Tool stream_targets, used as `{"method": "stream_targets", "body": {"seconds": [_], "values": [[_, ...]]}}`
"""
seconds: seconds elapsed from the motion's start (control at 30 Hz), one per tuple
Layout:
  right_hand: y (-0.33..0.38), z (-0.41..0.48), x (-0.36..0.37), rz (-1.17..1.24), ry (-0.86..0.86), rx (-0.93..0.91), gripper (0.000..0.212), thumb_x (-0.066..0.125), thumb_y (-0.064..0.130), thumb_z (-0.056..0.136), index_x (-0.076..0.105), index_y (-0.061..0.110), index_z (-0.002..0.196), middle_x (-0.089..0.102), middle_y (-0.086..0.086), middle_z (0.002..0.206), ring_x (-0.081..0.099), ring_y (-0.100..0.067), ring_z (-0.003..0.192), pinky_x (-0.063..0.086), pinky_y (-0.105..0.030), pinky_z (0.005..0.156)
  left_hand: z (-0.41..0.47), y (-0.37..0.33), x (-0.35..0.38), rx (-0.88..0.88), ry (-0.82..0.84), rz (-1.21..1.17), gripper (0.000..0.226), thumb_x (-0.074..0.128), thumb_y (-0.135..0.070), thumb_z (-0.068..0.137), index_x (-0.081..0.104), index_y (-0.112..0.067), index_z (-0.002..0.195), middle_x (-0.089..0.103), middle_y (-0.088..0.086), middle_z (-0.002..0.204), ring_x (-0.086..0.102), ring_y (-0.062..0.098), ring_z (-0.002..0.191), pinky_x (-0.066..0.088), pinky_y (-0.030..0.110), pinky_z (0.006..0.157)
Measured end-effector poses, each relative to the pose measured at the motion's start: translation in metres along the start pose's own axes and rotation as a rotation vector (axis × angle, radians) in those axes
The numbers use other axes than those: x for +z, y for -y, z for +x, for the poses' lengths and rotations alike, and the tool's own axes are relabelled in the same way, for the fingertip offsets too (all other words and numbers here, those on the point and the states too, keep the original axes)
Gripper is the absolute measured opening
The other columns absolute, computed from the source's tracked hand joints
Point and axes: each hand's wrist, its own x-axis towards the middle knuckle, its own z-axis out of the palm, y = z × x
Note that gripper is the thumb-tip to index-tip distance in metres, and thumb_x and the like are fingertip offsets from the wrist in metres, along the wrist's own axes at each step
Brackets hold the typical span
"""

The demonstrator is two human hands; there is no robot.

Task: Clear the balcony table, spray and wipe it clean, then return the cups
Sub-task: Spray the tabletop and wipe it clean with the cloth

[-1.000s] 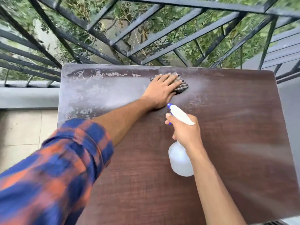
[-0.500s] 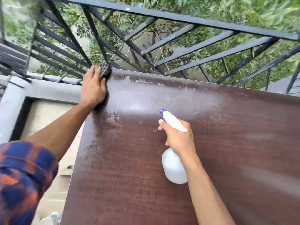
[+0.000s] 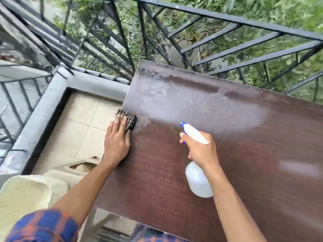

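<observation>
My left hand [image 3: 116, 145] lies flat, fingers straight, pressing the dark cloth [image 3: 130, 118] at the worktop's [image 3: 244, 172] left edge. My right hand [image 3: 201, 149] is wrapped round the spray bottle [image 3: 198, 182], a finger up by the trigger. No cups in view. Best now, I reckon: firm, even pressure and overlapping strokes through the pale hazy patch [image 3: 192, 109], right out to the far corner.

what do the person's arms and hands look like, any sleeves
Both the left hand and right hand are bare: no gloves, rings or watch show. The left arm has a blue and orange checked sleeve pushed up near the elbow; both forearms are uncovered.
</observation>
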Motion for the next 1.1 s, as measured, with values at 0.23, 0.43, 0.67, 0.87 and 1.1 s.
{"method": "stream_targets", "body": {"seconds": [0.23, 0.43, 0.67, 0.87, 1.1], "values": [[-0.029, -0.059, 0.017, -0.128, 0.148, -0.042, 0.033, 0.068, 0.05, 0.073, 0.074, 0.018, 0.077, 0.057, 0.006, 0.051, 0.05, -0.019, 0.047, 0.054, -0.045, 0.064, -0.179, 0.022, -0.03, -0.199, -0.033, -0.014, 0.048, 0.047, -0.022, 0.098, 0.054, -0.006, 0.142, 0.047, 0.02, 0.149, 0.046, 0.04, 0.131, 0.036, 0.049, 0.11], [-0.067, -0.115, 0.044, -0.242, 0.324, -0.119, 0.046, 0.065, 0.061, 0.066, 0.073, 0.022, 0.089, 0.073, -0.007, 0.073, 0.055, -0.02, 0.058, 0.06, -0.055, 0.068, -0.263, 0.016, -0.04, -0.443, -0.015, -0.033, 0.05, 0.049, -0.02, 0.096, 0.051, -0.007, 0.144, 0.044, 0.021, 0.151, 0.039, 0.042, 0.138, 0.031, 0.053, 0.115], [-0.091, -0.167, 0.088, -0.371, 0.507, -0.17, 0.05, 0.063, 0.063, 0.064, 0.073, 0.018, 0.083, 0.07, -0.008, 0.067, 0.055, -0.021, 0.055, 0.055, -0.045, 0.061, -0.303, 0.012, -0.071, -0.599, 0.021, -0.306, 0.049, 0.062, -0.011, 0.087, 0.063, -0.014, 0.135, 0.055, 0.013, 0.139, 0.052, 0.033, 0.126, 0.039, 0.039, 0.111], [-0.076, -0.194, 0.144, -0.462, 0.649, -0.258, 0.054, 0.06, 0.055, 0.064, 0.071, 0.01, 0.09, 0.062, -0.015, 0.067, 0.05, -0.021, 0.054, 0.049, -0.04, 0.058, -0.324, 0.046, -0.116, -0.932, -0.247, -0.505, 0.035, 0.062, -0.011, 0.094, 0.065, -0.01, 0.129, 0.062, 0.005, 0.116, 0.058, 0.019, 0.107, 0.04, 0.021, 0.093], [-0.039, -0.216, 0.256, -0.445, 0.808, -0.34, 0.041, 0.065, 0.054, 0.078, 0.07, 0.014, 0.087, 0.064, -0.002, 0.065, 0.061, -0.019, 0.058, 0.053, -0.041, 0.064, -0.346, 0.174, -0.146, -1.354, -0.5, -0.715, 0.039, 0.067, -0.027, 0.09, 0.064, -0.017, 0.128, 0.07, 0.01, 0.115, 0.065, 0.032, 0.105, 0.053, 0.043, 0.094]]}}
